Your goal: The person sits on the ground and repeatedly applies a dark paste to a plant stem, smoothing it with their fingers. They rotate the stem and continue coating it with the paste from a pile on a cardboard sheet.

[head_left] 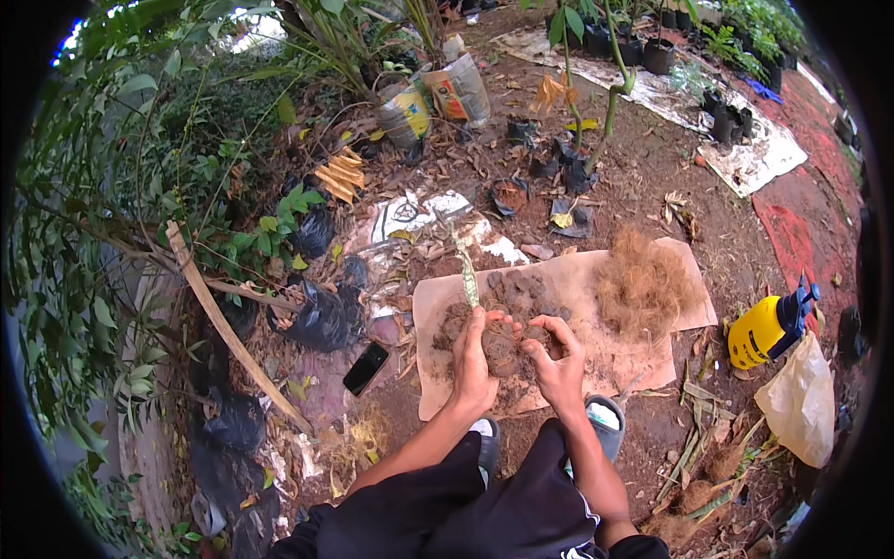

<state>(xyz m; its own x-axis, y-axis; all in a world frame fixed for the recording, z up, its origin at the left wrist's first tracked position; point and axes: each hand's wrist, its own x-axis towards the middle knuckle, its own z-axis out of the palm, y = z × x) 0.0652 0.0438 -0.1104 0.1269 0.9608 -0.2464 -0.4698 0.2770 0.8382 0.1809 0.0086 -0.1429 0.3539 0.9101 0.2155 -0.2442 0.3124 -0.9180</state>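
Note:
My left hand [475,367] holds a brown ball of soil and fibre [501,349], and a variegated, pale-edged leaf [469,279] stands up by its thumb. Close on the right, my right hand [559,356] pinches brown fibre [536,334] between thumb and fingers beside the ball. Both hands are over a sheet of brown paper [601,370] on the ground. Dark clods of soil [520,292] lie on the paper behind the hands. A heap of loose coconut fibre [646,283] rests on its right part.
A black phone [366,368] lies left of the paper. To the right are a yellow pump sprayer [756,334] and a pale plastic bag [802,402]. A long wooden stick [230,335] slants at left. Potted plants [457,91] stand beyond, and my sandals [606,430] are near the paper's edge.

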